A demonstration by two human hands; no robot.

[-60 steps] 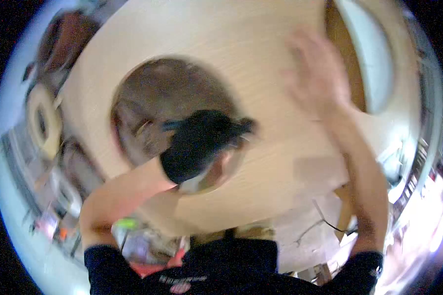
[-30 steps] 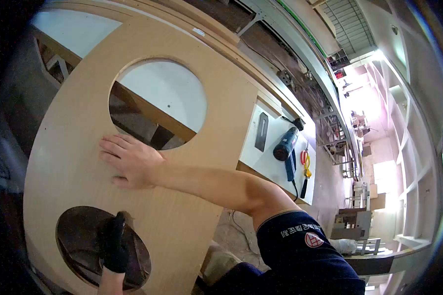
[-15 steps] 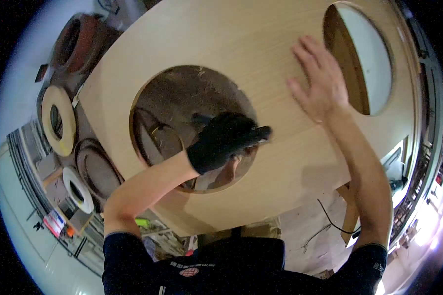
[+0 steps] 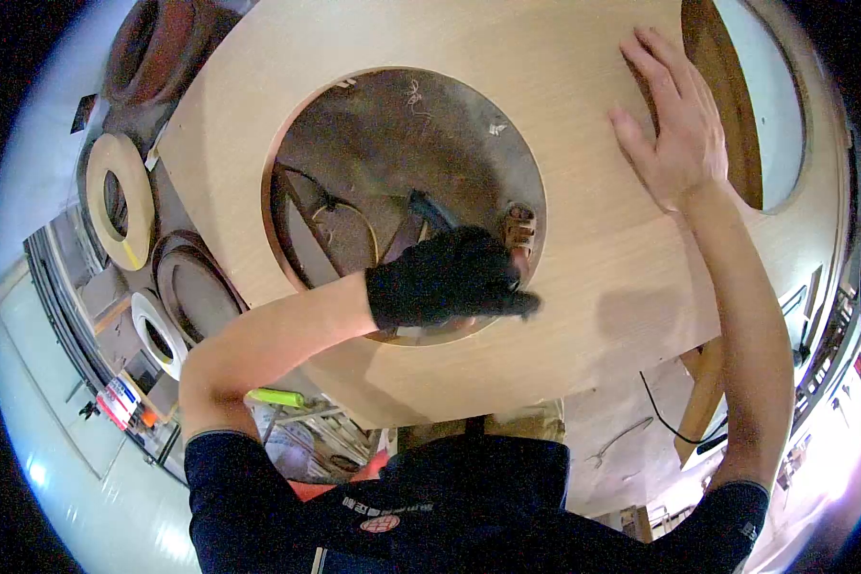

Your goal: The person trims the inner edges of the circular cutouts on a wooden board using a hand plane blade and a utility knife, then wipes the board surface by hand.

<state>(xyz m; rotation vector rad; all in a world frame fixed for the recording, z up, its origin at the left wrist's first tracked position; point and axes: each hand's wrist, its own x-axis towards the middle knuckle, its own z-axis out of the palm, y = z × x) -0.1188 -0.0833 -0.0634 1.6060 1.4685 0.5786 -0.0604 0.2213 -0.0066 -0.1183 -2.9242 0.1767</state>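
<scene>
A large pale wooden board with round cut-outs lies in front of me. My left hand, in a black glove, is closed at the lower right part of the middle cut-out, near its edge. A dark blue tool sticks out of the glove's upper side; the rest of it is hidden in the fist. Bare and with fingers spread, my right hand rests flat on the board between the middle cut-out and the right one.
Rings of rolled edging stand and lie at the left. Through the middle cut-out show the floor, a cable and a sandalled foot. A green object is at the lower left. A black cable hangs at the lower right.
The view has swung from the board's right side back over the middle cut-out. Since half a second ago, my gloved left hand is lower against the cut-out; my right hand still lies spread on the board.
</scene>
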